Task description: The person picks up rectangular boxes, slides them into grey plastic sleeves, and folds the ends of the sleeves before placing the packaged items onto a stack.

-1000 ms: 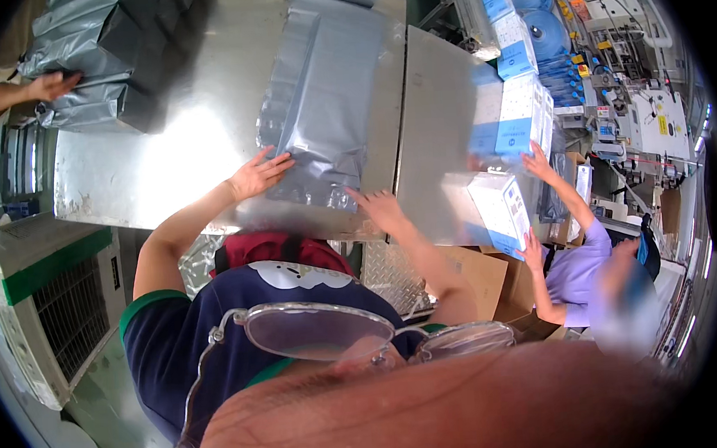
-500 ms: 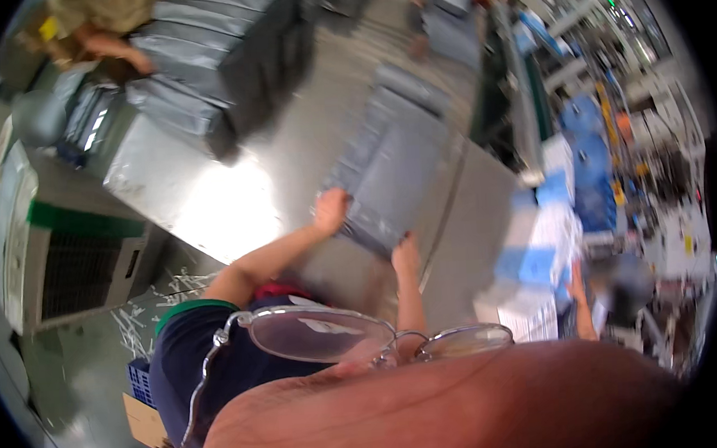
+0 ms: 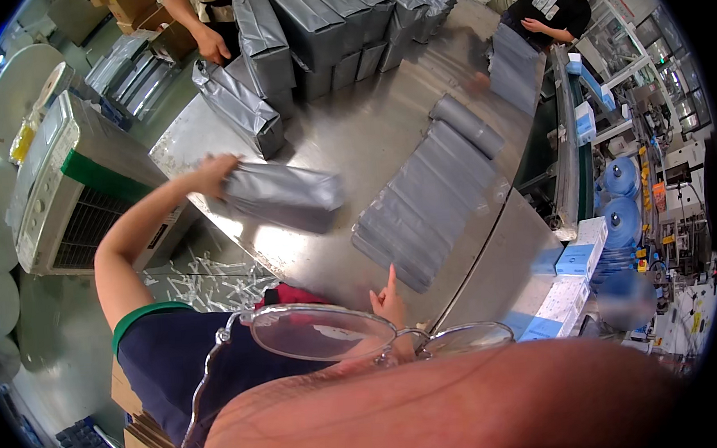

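Note:
My left hand (image 3: 214, 175) is closed on one end of a grey plastic-wrapped package (image 3: 285, 197), held over the left part of the metal table (image 3: 320, 136). The package is somewhat blurred by motion. My right hand (image 3: 390, 306) is near the table's front edge, index finger stretched out and apart from the thumb, holding nothing. Just beyond its fingertip lies a flat, overlapping layer of grey plastic bags (image 3: 427, 207). At the far end of that layer is a rolled or folded grey bundle (image 3: 467, 125). My eyeglasses hide part of the right hand and wrist.
Several upright grey packages (image 3: 306, 30) crowd the back left, beside a co-worker's hand (image 3: 213, 46). Another person (image 3: 554, 2) stands at the far right near grey bags (image 3: 515, 66). A conveyor (image 3: 566, 162), white-and-blue boxes (image 3: 556, 294) and a white grilled appliance (image 3: 86, 199) flank the table.
My left hand has left the flat bags and swung left, now gripping a wrapped package. My right hand has let go of the bags' near edge and drawn back. The view has shifted.

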`<state>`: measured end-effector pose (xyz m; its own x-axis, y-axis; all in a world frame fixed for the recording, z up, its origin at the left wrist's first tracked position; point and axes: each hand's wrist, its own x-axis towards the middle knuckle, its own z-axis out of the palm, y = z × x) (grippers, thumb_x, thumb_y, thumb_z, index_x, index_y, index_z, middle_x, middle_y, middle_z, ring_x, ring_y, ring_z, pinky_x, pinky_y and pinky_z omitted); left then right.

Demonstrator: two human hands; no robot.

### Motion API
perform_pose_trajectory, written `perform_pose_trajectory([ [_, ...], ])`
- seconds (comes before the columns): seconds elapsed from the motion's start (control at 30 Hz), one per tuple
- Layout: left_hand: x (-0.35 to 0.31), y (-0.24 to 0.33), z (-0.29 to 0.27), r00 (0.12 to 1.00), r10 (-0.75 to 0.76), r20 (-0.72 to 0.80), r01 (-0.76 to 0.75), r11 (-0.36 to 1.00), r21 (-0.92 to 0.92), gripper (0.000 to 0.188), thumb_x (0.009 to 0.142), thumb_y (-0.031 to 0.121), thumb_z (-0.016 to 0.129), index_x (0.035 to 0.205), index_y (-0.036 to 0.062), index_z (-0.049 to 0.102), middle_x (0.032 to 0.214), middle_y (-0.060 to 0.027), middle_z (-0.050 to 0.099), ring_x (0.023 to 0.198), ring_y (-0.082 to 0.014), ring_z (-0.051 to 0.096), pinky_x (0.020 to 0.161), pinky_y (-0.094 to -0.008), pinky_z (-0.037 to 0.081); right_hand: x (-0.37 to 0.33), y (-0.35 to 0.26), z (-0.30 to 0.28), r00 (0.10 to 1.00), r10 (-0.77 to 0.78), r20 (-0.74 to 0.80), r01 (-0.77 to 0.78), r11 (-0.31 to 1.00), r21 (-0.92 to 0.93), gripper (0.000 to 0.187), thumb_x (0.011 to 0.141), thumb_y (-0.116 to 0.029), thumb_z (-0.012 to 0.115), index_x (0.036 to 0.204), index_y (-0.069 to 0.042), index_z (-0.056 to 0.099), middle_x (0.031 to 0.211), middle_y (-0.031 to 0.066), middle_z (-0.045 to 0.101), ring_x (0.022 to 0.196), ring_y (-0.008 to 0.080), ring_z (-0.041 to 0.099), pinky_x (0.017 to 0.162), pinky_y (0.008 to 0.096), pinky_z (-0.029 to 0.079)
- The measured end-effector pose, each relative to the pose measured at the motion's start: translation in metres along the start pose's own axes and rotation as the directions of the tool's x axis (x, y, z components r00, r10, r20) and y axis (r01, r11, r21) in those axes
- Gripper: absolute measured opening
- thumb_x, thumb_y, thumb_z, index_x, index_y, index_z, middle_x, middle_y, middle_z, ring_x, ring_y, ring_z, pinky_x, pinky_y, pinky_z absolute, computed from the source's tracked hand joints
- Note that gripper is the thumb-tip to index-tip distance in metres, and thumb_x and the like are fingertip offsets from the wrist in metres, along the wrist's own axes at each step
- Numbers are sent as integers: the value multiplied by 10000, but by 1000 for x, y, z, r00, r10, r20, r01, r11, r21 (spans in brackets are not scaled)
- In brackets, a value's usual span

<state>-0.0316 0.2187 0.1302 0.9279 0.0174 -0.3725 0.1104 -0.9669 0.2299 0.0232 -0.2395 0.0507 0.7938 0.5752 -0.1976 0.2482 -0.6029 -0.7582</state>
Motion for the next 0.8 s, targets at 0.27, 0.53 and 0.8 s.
perform_pose_trajectory([
  [0.27, 32, -172, -31, 905, -129, -405, 386, 649, 655, 474, 665, 63, 502, 1117, 126, 371, 1162, -20, 363, 1127, -179, 304, 887, -576, 164, 5, 5, -6, 992, 36, -120, -40, 999, -31, 604, 721, -154, 529, 1244, -139, 227, 521, 60, 447, 441, 220, 452, 441, 325, 372],
  [0.53, 47, -243, 34, 592, -98, -800, 689, 576, 439, 335, 768, 164, 399, 1075, 30, 422, 1017, -93, 483, 873, -206, 480, 734, -307, 383, -88, 126, -117, 484, 174, -857, -368, 930, -19, 529, 677, -78, 558, 1162, -55, 348, 826, 94, 505, 670, 201, 509, 624, 302, 419],
  [0.8, -2, -23, 247, 673, -546, -499, 168, 770, -615, 353, 691, 18, 390, 1043, 3, 416, 912, -117, 467, 797, -218, 461, 706, -296, 384, -133, 238, -314, -17, 529, -848, -954, 245, 173, 1069, 485, -425, 692, 1271, -138, 28, 1217, 242, 273, 1139, 339, 262, 932, 409, 227],
])
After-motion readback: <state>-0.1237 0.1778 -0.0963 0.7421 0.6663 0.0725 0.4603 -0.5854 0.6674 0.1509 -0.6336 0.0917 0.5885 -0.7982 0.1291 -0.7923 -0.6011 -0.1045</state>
